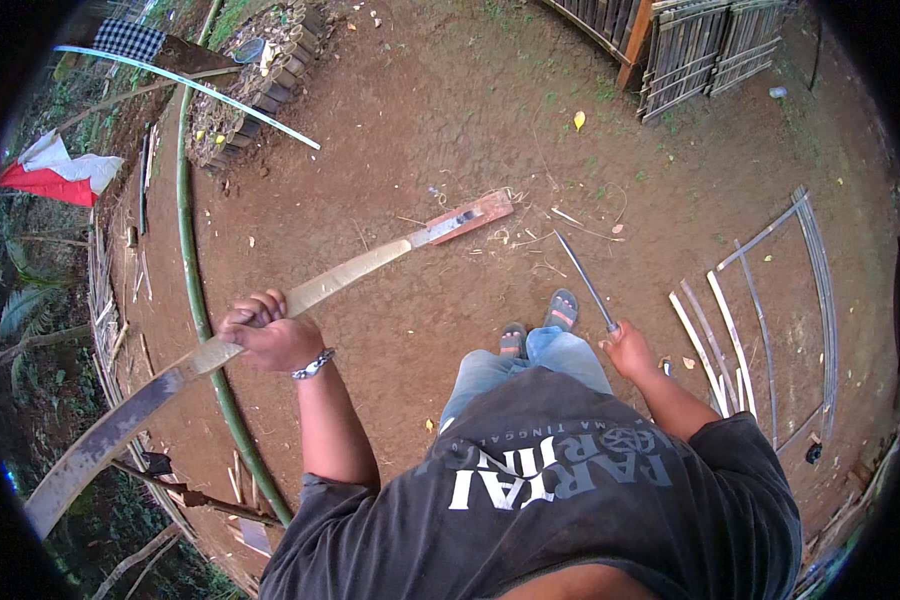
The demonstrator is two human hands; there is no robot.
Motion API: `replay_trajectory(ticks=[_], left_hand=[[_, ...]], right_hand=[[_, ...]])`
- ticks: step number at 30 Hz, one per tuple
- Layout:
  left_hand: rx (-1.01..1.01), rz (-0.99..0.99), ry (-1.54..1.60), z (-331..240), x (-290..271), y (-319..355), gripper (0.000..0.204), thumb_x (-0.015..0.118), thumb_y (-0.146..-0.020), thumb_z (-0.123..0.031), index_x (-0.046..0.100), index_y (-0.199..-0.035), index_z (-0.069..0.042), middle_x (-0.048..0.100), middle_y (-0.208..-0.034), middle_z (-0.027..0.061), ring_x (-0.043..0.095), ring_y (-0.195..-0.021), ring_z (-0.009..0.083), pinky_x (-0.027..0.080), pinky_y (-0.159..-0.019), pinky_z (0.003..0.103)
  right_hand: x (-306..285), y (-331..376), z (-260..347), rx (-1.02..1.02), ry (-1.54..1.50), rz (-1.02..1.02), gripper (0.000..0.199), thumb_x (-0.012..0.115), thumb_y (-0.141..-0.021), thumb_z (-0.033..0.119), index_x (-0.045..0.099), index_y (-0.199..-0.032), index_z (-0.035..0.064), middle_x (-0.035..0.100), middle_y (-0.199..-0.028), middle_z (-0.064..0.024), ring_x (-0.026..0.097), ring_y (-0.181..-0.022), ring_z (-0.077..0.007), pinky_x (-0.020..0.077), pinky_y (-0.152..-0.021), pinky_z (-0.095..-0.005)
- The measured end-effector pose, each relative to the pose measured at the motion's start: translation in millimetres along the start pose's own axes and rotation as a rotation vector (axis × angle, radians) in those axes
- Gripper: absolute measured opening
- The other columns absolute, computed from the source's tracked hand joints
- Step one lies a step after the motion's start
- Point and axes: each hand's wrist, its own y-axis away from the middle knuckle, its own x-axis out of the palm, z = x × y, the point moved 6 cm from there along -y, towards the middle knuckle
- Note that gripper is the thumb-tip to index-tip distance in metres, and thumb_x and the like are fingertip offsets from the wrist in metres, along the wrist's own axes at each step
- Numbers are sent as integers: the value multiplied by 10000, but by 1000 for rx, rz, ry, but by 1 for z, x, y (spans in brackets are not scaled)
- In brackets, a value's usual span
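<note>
Left grip (266,335) closed on bamboo strip (360,268), right (628,350) — knife (583,277)

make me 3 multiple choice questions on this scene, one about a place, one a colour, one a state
1. Where does the far end of the bamboo strip rest?
A. on the wooden block
B. on the fence
C. in a bucket

2. What colour is the long pole lying on the ground beside the left hand?
A. blue
B. green
C. white

3. How is the right hand occupied?
A. open and empty
B. gripping a knife
C. resting flat on the ground

Answers:
1 A, the strip's tip lies on the reddish wooden block on the dirt.
2 B, the pole is a green bamboo stem curving past the left hand.
3 B, the fingers are closed around the handle of a knife, blade pointing away from the person.
</note>
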Motion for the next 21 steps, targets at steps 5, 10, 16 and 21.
replay_trajectory(ticks=[5, 10, 16, 21], left_hand=[[-26, 0, -19, 24, 18, -4, 505, 466, -935, -589, 433, -759, -118, 348, -592, -3, 316, -503, 113, 291, -462, 256], [-40, 119, 23, 36, 10, -28, 474, 457, -952, -566, 418, -780, -126, 333, -582, -10, 311, -488, 97, 287, -448, 231], [-81, 469, 164, 35, 29, -24, 428, 430, -982, -510, 379, -756, -150, 301, -586, -28, 308, -494, 93, 271, -469, 235], [-111, 569, 238, 36, 13, -25, 441, 441, -963, -541, 364, -764, -155, 339, -564, -26, 307, -447, 93, 266, -446, 258]], right_hand=[[11, -42, 33, -108, -53, 43, 418, 764, -752, 197, 540, -1057, 20, 643, -902, -230, 613, -890, -428, 488, -765, -476], [45, -58, 110, -211, -115, 86, 421, 738, -786, 200, 529, -1105, 22, 643, -899, -221, 623, -899, -408, 492, -780, -466], [132, -79, 222, -155, -182, 228, 436, 695, -823, 260, 532, -1147, 18, 654, -943, -213, 631, -903, -397, 494, -782, -465], [149, -47, 350, -366, -333, 328, 374, 675, -832, 270, 577, -1109, 38, 659, -893, -218, 642, -850, -397, 501, -775, -470]])
